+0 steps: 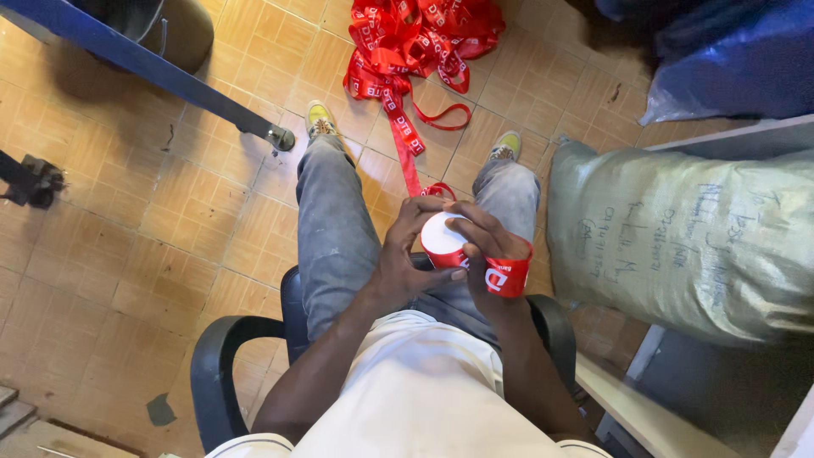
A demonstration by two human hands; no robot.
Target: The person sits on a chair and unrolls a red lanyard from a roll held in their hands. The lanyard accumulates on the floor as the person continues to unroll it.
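**Hands Wound Red Ribbon Over the Lap**

While the person sat in a chair [222, 356], the sack [678, 237] crowded the right knee; open tiled floor [127, 212] lay to the left. Both hands were together above the lap: the left hand [405, 254] gripped a red-and-white ribbon roll [443, 239], the right hand [487, 246] wore ribbon around it. A strand ran forward to the ribbon pile [420, 42].

red ribbon [421, 51] white lettering; grey jeans [331, 229]; tan tiled floor [127, 212]; blue chair [212, 373].
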